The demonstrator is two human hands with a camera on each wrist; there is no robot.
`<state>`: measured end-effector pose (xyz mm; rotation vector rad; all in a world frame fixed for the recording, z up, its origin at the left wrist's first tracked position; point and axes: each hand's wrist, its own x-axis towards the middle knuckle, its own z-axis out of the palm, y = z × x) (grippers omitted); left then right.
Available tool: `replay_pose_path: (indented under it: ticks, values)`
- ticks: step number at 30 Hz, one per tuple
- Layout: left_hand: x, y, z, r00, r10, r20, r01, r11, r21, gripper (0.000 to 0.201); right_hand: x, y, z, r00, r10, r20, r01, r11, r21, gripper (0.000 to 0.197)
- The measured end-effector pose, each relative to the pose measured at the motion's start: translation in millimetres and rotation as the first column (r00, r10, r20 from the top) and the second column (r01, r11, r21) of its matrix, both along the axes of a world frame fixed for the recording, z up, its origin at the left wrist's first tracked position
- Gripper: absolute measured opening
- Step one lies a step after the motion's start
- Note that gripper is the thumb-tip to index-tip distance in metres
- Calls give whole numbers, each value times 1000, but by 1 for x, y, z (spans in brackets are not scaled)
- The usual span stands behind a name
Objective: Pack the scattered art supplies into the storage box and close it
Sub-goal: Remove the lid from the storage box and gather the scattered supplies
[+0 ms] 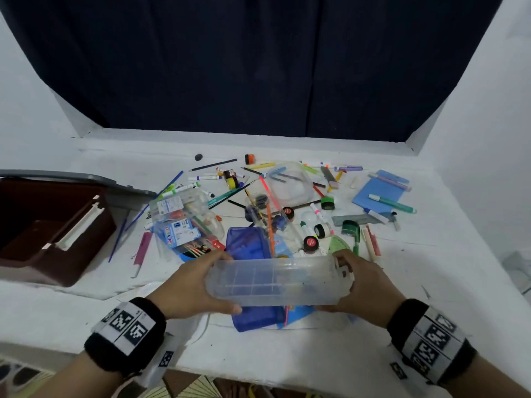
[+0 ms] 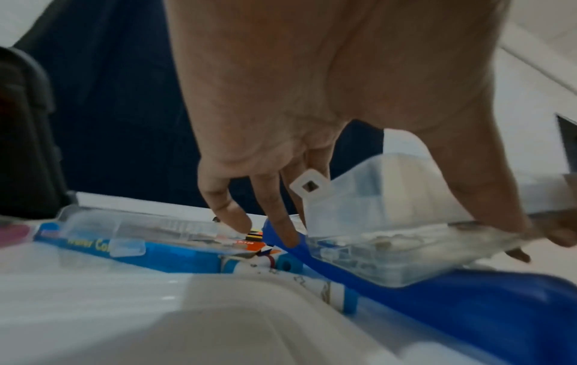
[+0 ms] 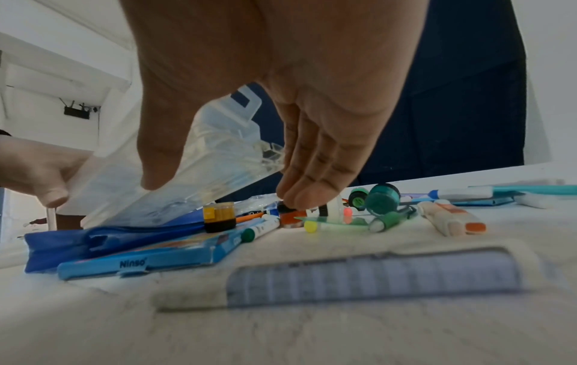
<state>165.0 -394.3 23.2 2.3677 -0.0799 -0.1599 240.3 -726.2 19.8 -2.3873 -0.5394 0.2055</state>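
Both hands hold the clear case by its ends near the bench's front edge: left hand and right hand, fingers curled round it. Its long axis runs left-right. The brown box lies open at the bench's left edge, nearer the left hand.

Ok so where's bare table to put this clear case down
Bare table lies along the near edge, in front of the right hand, and at the far left behind the brown box. The middle, from the blue pouch back to the pens, is crowded. Both hands grip the clear case; the left hand has its other end.
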Motion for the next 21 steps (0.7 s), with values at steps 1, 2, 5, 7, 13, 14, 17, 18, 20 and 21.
replay_pose_path:
  ticks: [1, 2, 5, 7, 13, 14, 17, 18, 20, 21]
  values:
    - [-1, -2, -2, 1000, -10, 15, 8, 997, 74, 77, -2, -2, 0, 1000, -5, 3, 5, 1000, -13, 81]
    - [-1, -3, -5, 1000, -8, 24, 5, 993, 121, 77, -3, -3, -1, 1000, 1, 6, -1, 1000, -30, 80]
    - [1, -6, -11, 999, 6, 38, -12, 983, 182, 78, -6, -8, -6, 1000, 10, -20, -11, 996, -84, 84]
    - [2, -7, -13, 1000, 13, 28, -18, 979, 201, 80, -5, -11, -10, 999, 4, -34, -8, 993, -117, 89]
    - [7, -12, -15, 997, -63, 42, 49, 959, 281, 85, -5, -10, -9, 997, 74, -26, -77, 984, -159, 108]
    - [8, -12, -15, 996, -73, 43, 57, 955, 291, 86, -4, -8, -8, 994, 101, -32, -105, 979, -175, 107]
    - [8, -11, -16, 995, -85, 52, 64, 946, 316, 92, -2, 2, -8, 983, 180, -34, -182, 937, -298, 106]
    - [8, -12, -16, 995, -89, 51, 68, 944, 322, 93, -1, 6, -9, 976, 215, -23, -209, 912, -352, 105]
    - [7, -15, -15, 994, -99, 47, 78, 943, 323, 93, 1, 12, -10, 963, 270, 4, -242, 872, -426, 96]
    - [7, -15, -15, 993, -106, 50, 84, 944, 320, 94, 2, 14, -9, 962, 274, 11, -242, 868, -434, 92]
